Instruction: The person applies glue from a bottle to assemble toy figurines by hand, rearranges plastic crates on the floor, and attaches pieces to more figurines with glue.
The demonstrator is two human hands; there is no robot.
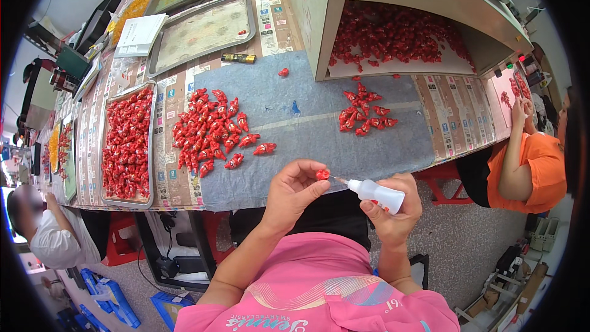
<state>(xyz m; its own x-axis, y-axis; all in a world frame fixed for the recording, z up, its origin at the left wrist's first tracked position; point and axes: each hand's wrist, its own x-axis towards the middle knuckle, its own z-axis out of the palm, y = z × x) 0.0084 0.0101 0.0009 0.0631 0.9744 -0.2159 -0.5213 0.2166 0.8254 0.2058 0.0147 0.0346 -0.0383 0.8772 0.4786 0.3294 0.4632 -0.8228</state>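
Observation:
Between the thumb and fingers of my left hand (295, 193) is a small red piece (322, 174), its end facing right. My right hand (396, 209) is wrapped round a white squeeze bottle (380, 195) with a thin needle tip. The tip points left and reaches up to the red piece; whether it touches cannot be made out. Both hands are over the table's front edge. On the grey-blue cloth (295, 129) beyond them lie a large heap of red figurines (209, 129) at the left and a smaller group of red pieces (362, 110) at the right.
A metal tray (126, 147) full of red figurines stands at the left. Farther back are a larger tray (203, 34), a black-and-gold tube (238, 58) and a white booklet (140, 35). An open-fronted box (399, 31) holds many red pieces. Co-workers sit at right (528, 172) and left (64, 240).

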